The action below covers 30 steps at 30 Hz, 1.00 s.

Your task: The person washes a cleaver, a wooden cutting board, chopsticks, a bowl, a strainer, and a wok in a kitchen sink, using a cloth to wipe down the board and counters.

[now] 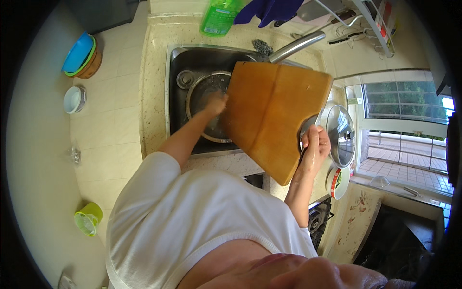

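Note:
My right hand (314, 145) grips a wooden cutting board (278, 112) at the curved cutout along its edge. The board is tilted up over the right part of the sink (177, 119) and hides that part. My left hand (216, 103), blurred, is beside the board's left edge and above a round metal basin (189, 108) in the sink. Whether its fingers hold something is not clear. Behind the board, a chrome faucet (297, 47) reaches up to the right. Water wets my right wrist.
A green soap bottle (218, 18), a steel wool scrubber (262, 47) and a purple cloth (269, 11) are behind the sink. To the right are a glass lid (340, 137), a bowl (338, 183) and a gas stove (319, 220). Stacked basins (80, 56) and a green bin (88, 218) stand left.

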Tool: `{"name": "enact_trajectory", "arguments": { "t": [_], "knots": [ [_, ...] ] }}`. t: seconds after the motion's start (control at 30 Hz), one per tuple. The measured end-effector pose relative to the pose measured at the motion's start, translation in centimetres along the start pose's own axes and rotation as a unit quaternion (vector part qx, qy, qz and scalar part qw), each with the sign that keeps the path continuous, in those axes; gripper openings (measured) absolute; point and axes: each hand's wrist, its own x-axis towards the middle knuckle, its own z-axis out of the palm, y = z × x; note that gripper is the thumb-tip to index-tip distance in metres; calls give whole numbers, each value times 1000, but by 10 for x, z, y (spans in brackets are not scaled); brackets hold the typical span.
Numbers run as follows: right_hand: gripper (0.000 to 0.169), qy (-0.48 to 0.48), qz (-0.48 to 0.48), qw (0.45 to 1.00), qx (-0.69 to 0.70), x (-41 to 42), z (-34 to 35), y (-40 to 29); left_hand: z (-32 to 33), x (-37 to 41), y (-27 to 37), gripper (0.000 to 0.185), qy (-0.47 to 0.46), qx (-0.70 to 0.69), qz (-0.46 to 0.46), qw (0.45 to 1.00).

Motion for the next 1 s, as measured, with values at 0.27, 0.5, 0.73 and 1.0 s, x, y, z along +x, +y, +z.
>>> {"name": "enact_trajectory", "arguments": {
  "t": [0.27,0.5,0.73,1.0],
  "knots": [
    [15,13,44,998,39,-8,0,9,-15,-123,225,76,-132,-14,531,837],
    [19,12,13,1000,14,-14,-2,14,-2,-46,172,73,-44,80,351,932],
    [21,49,11,999,11,-14,-7,19,-26,-8,6,73,-209,19,-148,967],
    [22,37,21,999,15,-17,-6,25,-1,-57,166,54,4,5,367,930]
  ]
}}
